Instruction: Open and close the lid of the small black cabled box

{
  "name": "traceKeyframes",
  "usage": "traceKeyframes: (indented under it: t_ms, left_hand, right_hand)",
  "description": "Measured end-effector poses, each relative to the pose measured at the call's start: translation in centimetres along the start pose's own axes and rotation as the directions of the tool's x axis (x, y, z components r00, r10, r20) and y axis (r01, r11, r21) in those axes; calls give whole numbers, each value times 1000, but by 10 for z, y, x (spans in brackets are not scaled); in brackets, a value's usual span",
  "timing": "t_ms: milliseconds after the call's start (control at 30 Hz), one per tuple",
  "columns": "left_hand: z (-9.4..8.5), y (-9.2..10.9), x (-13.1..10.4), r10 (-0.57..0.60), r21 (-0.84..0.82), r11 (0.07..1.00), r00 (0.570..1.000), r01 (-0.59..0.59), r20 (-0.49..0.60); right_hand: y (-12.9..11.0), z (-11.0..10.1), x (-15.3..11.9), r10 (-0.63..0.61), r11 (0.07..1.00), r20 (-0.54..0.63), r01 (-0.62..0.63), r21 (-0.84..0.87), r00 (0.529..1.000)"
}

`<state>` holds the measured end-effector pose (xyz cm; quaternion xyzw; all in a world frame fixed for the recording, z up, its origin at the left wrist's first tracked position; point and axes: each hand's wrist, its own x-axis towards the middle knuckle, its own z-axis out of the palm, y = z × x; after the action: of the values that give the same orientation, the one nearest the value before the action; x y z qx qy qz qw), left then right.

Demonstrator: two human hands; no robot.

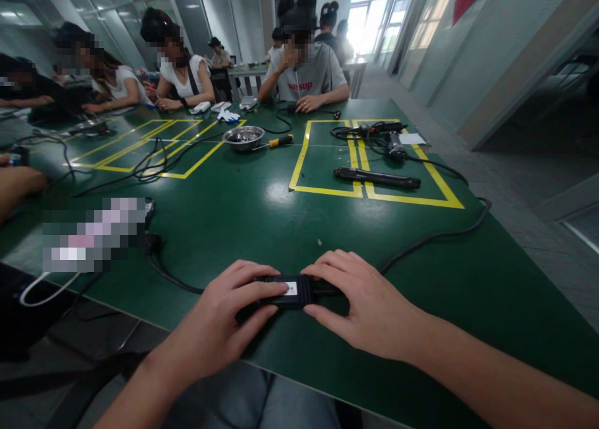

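A small black box point(304, 290) with a white label and cables running from both ends lies at the near edge of the green table. My left hand point(238, 310) grips its left end, with the index finger resting on the label. At the right end, the thumb and fingers of my right hand point(365, 301) close round the box. A black cable leads left from it to a plug point(152, 243), and another cable point(435, 236) curves away to the right.
Yellow tape outlines point(325, 192) mark the green table point(224, 229). Further back are a metal bowl point(243, 138), a yellow-handled screwdriver point(281, 141), a black bar-shaped object point(377, 178) and a tool with coiled cable point(397, 147). A blurred pinkish item lies left. Several people sit around.
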<state>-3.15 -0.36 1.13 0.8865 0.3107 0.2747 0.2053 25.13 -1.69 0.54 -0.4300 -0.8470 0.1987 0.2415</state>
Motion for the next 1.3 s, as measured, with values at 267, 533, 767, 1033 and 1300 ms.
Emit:
traceKeyframes:
  t_ms: [267, 533, 767, 1033, 1300]
  left_hand:
    - [3, -1, 0, 35, 16, 999, 999, -34, -20]
    - [5, -2, -1, 25, -1, 1000, 1000, -25, -8]
    - [8, -2, 0, 21, -6, 1000, 1000, -21, -18]
    - [5, 2, 3, -155, -99, 985, 980, 143, -127]
    - [8, -10, 40, -292, 47, 955, 956, 294, -43]
  right_hand:
    - [1, 0, 0, -9, 1000, 4, 9, -13, 1000]
    - [4, 4, -2, -3, 1000, -2, 3, 7, 1000]
    - [6, 5, -2, 5, 1000, 8, -5, 6, 1000]
    - [7, 10, -10, 55, 998, -117, -50, 44, 992]
    - [10, 8, -4, -58, 998, -73, 57, -21, 996]
